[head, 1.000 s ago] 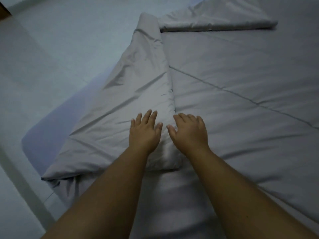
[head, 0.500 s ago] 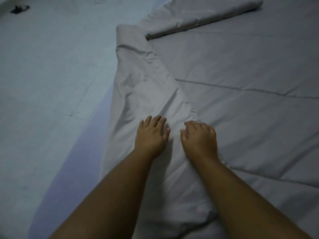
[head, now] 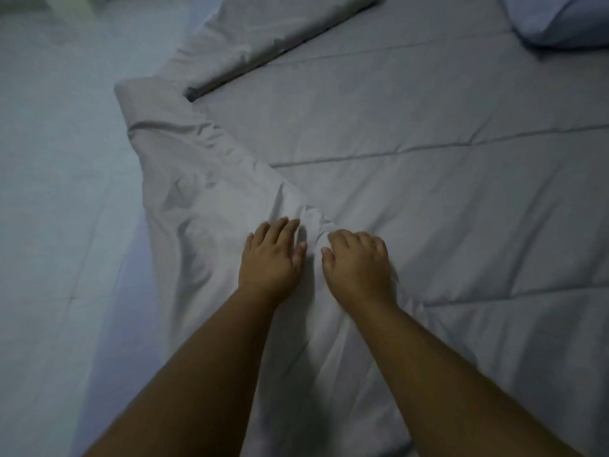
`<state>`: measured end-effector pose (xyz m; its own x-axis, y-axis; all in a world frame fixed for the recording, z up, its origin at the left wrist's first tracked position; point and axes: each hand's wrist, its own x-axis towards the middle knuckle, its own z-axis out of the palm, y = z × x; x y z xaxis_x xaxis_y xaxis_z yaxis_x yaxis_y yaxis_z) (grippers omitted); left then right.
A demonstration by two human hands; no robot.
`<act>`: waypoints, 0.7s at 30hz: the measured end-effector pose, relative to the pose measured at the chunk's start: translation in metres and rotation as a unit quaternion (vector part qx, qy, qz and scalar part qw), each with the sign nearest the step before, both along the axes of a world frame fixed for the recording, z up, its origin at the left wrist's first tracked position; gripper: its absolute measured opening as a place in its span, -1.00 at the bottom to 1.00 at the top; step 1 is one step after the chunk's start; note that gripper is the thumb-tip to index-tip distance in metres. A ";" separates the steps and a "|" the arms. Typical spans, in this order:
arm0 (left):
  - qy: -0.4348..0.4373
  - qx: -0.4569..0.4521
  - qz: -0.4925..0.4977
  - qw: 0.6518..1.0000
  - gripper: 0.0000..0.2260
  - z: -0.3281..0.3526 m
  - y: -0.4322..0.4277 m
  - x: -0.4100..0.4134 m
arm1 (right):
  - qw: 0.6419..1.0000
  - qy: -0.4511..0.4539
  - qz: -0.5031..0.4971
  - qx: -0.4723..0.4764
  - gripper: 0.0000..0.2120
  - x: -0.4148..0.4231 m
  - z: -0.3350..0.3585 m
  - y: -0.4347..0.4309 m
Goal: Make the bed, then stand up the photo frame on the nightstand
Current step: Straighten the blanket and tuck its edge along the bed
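Note:
A grey quilted blanket (head: 412, 133) covers the bed. Its left edge is folded back into a long rumpled flap (head: 204, 192) that runs along the bed's side. My left hand (head: 272, 258) lies palm down on this flap with its fingers spread. My right hand (head: 357, 263) lies beside it on the blanket, fingers bent a little, next to a small bunched ridge of cloth between the two hands. Neither hand grips anything. A second folded-back strip (head: 263, 37) lies at the top. The photo frame and nightstand are out of view.
A pale tiled floor (head: 56, 192) runs along the bed's left side. A pillow corner (head: 560, 21) shows at the top right. A light object (head: 71, 4) stands on the floor at the top left, too blurred to name.
My view has swung along the bed toward its head. Both hands have slid forward along the folded flap, which is now more rumpled. The pillow corner has come into sight.

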<state>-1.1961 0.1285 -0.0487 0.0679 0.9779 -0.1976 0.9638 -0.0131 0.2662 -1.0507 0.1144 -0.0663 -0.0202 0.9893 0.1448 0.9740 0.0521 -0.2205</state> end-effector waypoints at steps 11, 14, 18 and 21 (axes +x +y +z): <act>0.017 0.009 -0.251 0.968 -0.52 -0.008 0.029 -0.042 | 0.972 -0.017 -0.224 0.062 -0.69 -0.043 -0.010 -0.032; 0.015 0.015 -0.290 0.957 -0.52 -0.002 0.026 -0.029 | 0.959 -0.025 -0.276 0.065 -0.69 -0.032 -0.007 -0.057; 0.013 0.024 -0.336 0.941 -0.52 -0.001 0.024 0.001 | 0.943 -0.044 -0.325 0.057 -0.68 -0.003 -0.011 -0.084; 0.016 0.042 -0.371 0.928 -0.53 -0.007 0.026 0.022 | 0.934 -0.036 -0.353 0.034 -0.64 0.013 -0.026 -0.095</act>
